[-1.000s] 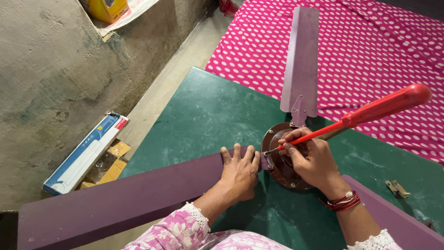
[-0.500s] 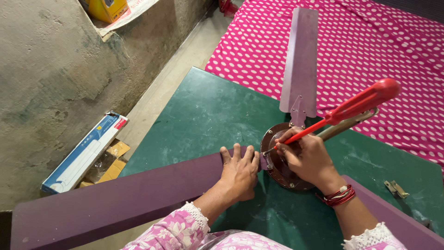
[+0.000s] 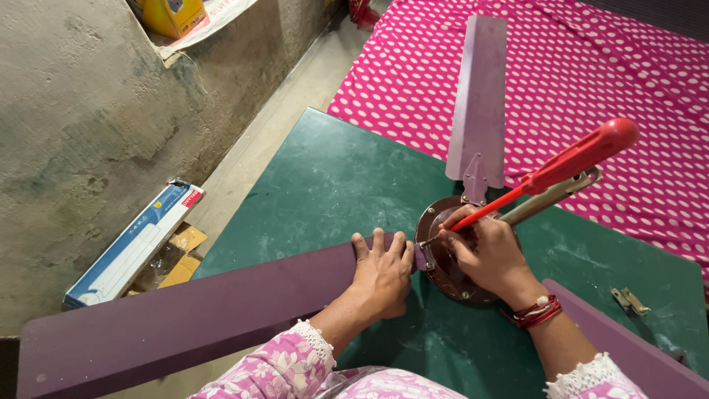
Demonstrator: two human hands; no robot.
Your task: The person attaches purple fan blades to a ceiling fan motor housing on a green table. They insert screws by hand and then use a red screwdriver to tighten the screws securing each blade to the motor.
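Near blade: the long flat purple metal fan blade (image 3: 185,318) lies across the near edge of the green desk (image 3: 325,185). It looks stiff, smooth and a bit heavy, so it is best held flat, close to the hub.
Left hand: the left hand (image 3: 384,270) is open and spread, palm pressing down on that blade's end, right beside the hub.
Right hand: the right hand (image 3: 487,255) is closed around the red-handled screwdriver (image 3: 546,174); a grey metal tool (image 3: 550,196) runs beside it.
Hub: the round brown metal fan hub (image 3: 443,270) sits on the desk, under the right hand. It looks hard and heavy.
Far blade: a second purple blade (image 3: 480,103) points away over the pink dotted cloth (image 3: 591,89).
Change: the red handle now stands higher and farther right than half a second ago; the left hand has stayed put.
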